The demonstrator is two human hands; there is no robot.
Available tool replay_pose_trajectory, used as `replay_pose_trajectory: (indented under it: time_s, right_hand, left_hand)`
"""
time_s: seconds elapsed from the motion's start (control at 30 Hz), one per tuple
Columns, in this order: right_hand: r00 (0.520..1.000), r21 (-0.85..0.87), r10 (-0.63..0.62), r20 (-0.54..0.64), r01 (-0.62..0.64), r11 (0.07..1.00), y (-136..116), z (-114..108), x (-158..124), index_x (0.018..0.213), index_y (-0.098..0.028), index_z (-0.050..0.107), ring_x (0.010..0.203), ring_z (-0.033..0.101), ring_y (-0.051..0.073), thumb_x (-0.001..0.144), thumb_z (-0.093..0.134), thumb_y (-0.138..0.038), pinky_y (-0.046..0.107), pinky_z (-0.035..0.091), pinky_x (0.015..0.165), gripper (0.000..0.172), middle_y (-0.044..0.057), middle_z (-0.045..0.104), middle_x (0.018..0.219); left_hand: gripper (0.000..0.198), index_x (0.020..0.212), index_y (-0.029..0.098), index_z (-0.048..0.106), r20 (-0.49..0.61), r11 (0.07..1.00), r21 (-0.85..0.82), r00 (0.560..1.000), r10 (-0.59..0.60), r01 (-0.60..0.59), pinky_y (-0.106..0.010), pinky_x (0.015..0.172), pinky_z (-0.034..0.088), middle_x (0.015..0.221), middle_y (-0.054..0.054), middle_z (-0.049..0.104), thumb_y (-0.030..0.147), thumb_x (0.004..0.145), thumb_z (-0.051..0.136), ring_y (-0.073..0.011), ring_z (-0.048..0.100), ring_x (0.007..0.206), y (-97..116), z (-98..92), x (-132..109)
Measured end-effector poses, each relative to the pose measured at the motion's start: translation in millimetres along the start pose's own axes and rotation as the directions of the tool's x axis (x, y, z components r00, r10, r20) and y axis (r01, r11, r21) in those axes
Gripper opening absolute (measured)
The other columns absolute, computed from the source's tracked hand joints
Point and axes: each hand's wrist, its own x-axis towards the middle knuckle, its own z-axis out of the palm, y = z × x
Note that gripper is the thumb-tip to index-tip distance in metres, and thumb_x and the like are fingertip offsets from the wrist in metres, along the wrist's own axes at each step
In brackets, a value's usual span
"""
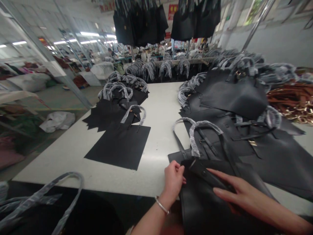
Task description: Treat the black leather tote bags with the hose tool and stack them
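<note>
You have a smooth black leather-look bag (202,205) right in front of you, at the near edge of the white table (156,156). Its low part seems to hang off the edge toward you. To do this bit well, I think you should hold the top corner steady with one hand and smooth the top edge with the other. Go gently, since a soft skin like this may crease or get nail marks. Mind the black loop handles in clear plastic wrap (193,137) just past the bag; they could get caught under it. I can't tell if they belong to this bag.

Your left hand (174,178) is curled up, with the thumb and finger pinching the bag's top left corner. Your left wrist, with a shiny silver bangle (161,205), points up and away from you. Your right hand (234,191) reaches in from the right, its fingers stretched long to the left over the top of the bag. The thumb sits apart from them. I can't tell if they squeeze the bag or just rest on it.
</note>
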Motion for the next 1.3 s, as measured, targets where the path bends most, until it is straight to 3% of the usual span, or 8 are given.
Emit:
replay_pose_trajectory:
  time_s: [0.13,0.3,0.43,0.57,0.77,0.93,1.2,1.3]
  right_hand:
    - [0.998,-0.041,-0.016,0.065,0.018,0.999,-13.6,16.1,3.4,0.149,-0.022,0.037,0.055,0.065,0.019,0.085,0.060,-0.052,0.024,0.048,0.048,0.074,0.005,0.073,0.089]
    - [0.991,-0.077,-0.017,0.132,0.027,0.997,-28.1,31.9,14.8,0.147,-0.019,0.042,0.052,0.064,0.016,0.087,0.060,-0.043,0.024,0.048,0.046,0.067,0.010,0.071,0.103]
    - [0.987,-0.072,0.015,0.162,-0.004,0.997,-33.8,34.1,21.7,0.148,-0.016,0.040,0.049,0.063,0.017,0.088,0.057,-0.042,0.023,0.045,0.042,0.067,0.010,0.073,0.091]
    - [0.985,-0.091,0.045,0.168,-0.031,0.995,-39.6,30.1,25.2,0.147,-0.016,0.042,0.046,0.062,0.016,0.087,0.058,-0.042,0.022,0.043,0.040,0.067,0.009,0.072,0.085]
    - [0.984,-0.159,0.065,0.165,-0.038,0.986,-43.7,25.5,28.1,0.147,-0.017,0.043,0.052,0.065,0.018,0.087,0.059,-0.045,0.024,0.048,0.044,0.068,0.013,0.069,0.104]
    - [0.984,-0.189,0.076,0.162,-0.045,0.981,-45.4,24.4,25.0,0.148,-0.018,0.041,0.052,0.064,0.016,0.088,0.058,-0.048,0.024,0.048,0.045,0.070,0.014,0.067,0.112]
    - [0.983,-0.182,0.103,0.154,-0.075,0.980,-40.8,23.9,23.9,0.149,-0.021,0.040,0.055,0.067,0.017,0.087,0.057,-0.049,0.025,0.052,0.048,0.070,0.015,0.063,0.122]
    - [0.984,-0.186,0.104,0.145,-0.076,0.980,-42.0,24.2,23.2,0.148,-0.020,0.042,0.055,0.067,0.018,0.086,0.058,-0.050,0.025,0.052,0.047,0.070,0.014,0.067,0.115]
  left_hand:
    - [0.016,0.075,0.019,0.050,0.052,0.929,0.364,0.997,0.055,-0.070,-0.022,0.050,0.045,0.056,0.004,0.054,0.026,0.088,0.056,-0.0131,0.058,0.049,-4.3,-30.6,-7.2]
    - [0.006,0.087,0.019,0.063,0.239,0.582,0.725,0.927,0.291,-0.369,-0.027,0.074,0.045,0.080,-0.002,0.064,0.022,0.083,0.067,-0.0176,0.061,0.079,8.0,-74.6,5.9]
    - [0.017,0.104,0.023,0.066,0.566,0.481,0.530,0.714,0.412,-0.698,-0.022,0.080,0.043,0.098,-0.001,0.064,0.019,0.088,0.061,-0.0147,0.059,0.090,16.4,-92.9,31.9]
    - [0.016,0.104,0.025,0.068,0.785,0.389,0.392,0.523,0.330,-0.834,-0.020,0.079,0.041,0.099,0.000,0.062,0.023,0.090,0.061,-0.0138,0.059,0.091,23.7,-95.1,66.0]
    - [0.004,0.088,0.023,0.069,0.901,0.408,0.272,0.379,0.211,-0.872,-0.018,0.069,0.038,0.087,0.002,0.059,0.026,0.086,0.067,-0.0113,0.056,0.079,34.1,-84.8,100.2]
    - [0.010,0.074,0.021,0.066,0.885,0.466,0.270,0.408,0.226,-0.843,-0.019,0.068,0.039,0.079,0.002,0.059,0.024,0.083,0.070,-0.0112,0.055,0.073,32.7,-79.2,104.8]
    - [0.042,0.083,0.015,0.061,0.533,0.609,0.443,0.740,0.410,-0.658,-0.021,0.053,0.039,0.062,0.001,0.053,0.029,0.101,0.026,-0.0109,0.051,0.052,23.2,-94.7,107.2]
    - [0.035,0.082,0.016,0.063,0.518,0.599,0.406,0.713,0.472,-0.691,-0.022,0.061,0.043,0.070,-0.002,0.060,0.038,0.098,0.041,-0.0126,0.057,0.064,16.7,-105.4,78.9]
